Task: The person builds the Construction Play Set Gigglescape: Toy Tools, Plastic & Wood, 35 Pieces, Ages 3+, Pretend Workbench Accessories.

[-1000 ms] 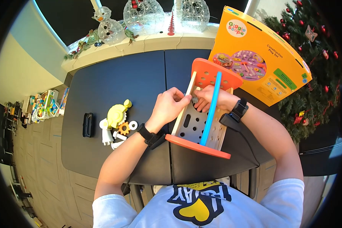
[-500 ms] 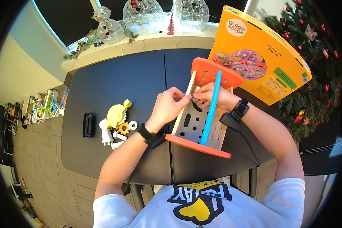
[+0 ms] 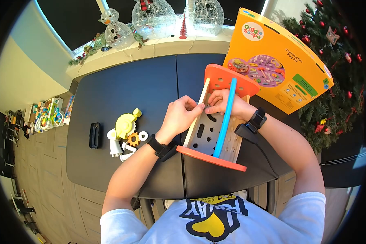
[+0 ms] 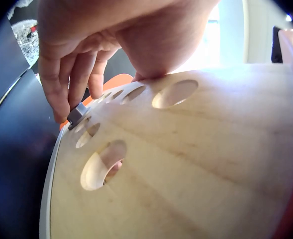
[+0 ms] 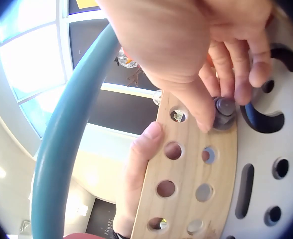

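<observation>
A toy toolbox [image 3: 211, 159] with red-orange end panels, pale wooden sides and a blue handle [image 3: 225, 118] stands on the table. My left hand [image 3: 183, 114] reaches along the outside of its left side panel [image 4: 186, 154]; the fingertips hold a grey bolt head [image 4: 77, 115] there, and the thumb lies over the panel's top edge. Inside the box, my right hand [image 3: 229, 103] passes under the handle. Its thumb and fingers pinch a grey nut [image 5: 223, 120] around a round bolt end, against the inner face of the same panel.
Left of the box lie a yellow-green toy piece [image 3: 125, 124], an orange gear [image 3: 133, 138], a white ring [image 3: 143, 136], white bolts and a black tray [image 3: 95, 135]. A yellow carton [image 3: 280, 61] stands behind, near a decorated tree [image 3: 333, 81].
My right hand's fingers have shifted and drawn closer around the nut by the left panel. My left hand has stayed in nearly the same place, as has the toolbox.
</observation>
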`<action>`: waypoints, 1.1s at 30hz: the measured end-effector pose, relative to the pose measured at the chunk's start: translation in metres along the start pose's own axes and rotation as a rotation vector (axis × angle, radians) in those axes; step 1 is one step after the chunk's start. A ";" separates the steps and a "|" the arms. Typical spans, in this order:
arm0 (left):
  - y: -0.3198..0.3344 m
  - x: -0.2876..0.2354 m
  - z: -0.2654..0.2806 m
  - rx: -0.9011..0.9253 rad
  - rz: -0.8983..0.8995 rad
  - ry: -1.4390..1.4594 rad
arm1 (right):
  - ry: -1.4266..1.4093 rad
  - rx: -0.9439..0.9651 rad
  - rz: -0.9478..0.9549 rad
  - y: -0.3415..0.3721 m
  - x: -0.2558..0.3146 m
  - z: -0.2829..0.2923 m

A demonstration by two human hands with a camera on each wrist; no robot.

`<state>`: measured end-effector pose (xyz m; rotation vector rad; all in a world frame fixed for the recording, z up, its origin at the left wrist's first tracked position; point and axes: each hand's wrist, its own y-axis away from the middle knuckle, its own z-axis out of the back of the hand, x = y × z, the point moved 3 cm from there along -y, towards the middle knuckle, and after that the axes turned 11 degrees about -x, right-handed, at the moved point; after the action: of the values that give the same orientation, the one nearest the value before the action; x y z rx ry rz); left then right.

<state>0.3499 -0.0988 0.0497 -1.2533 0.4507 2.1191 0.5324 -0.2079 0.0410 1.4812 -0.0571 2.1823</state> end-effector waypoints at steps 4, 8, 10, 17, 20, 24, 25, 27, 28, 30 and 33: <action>0.000 0.001 -0.002 -0.015 -0.011 0.034 | 0.052 0.039 -0.032 0.001 0.002 0.002; 0.000 0.001 -0.002 -0.013 -0.014 0.037 | 0.029 0.060 -0.197 -0.008 -0.017 -0.003; 0.000 0.001 -0.003 -0.015 -0.012 0.034 | 0.029 0.060 -0.271 -0.010 -0.018 -0.005; 0.001 -0.001 -0.001 0.004 0.001 0.009 | 0.059 -0.050 -0.065 0.002 0.005 0.000; 0.000 0.000 -0.002 -0.005 -0.003 0.011 | 0.000 -0.045 0.077 -0.002 -0.008 -0.001; 0.001 0.000 -0.002 -0.012 -0.009 0.027 | 0.109 0.038 -0.056 -0.002 -0.003 0.002; 0.001 -0.001 -0.002 -0.013 -0.010 0.028 | 0.161 0.066 -0.114 -0.002 -0.002 0.001; 0.001 0.000 -0.002 -0.019 -0.013 0.036 | 0.112 0.063 -0.174 -0.007 -0.010 -0.003; 0.001 0.001 -0.003 -0.022 -0.014 0.039 | 0.087 0.061 -0.204 -0.008 -0.013 -0.005; 0.001 0.000 -0.003 -0.018 -0.020 0.031 | -0.051 -0.003 -0.248 -0.008 -0.013 -0.004; 0.001 0.002 -0.003 -0.025 -0.030 0.039 | 0.000 -0.041 -0.177 -0.002 -0.001 -0.001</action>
<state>0.3506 -0.1001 0.0465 -1.3094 0.4206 2.0848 0.5328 -0.2060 0.0397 1.4075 0.0283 2.0284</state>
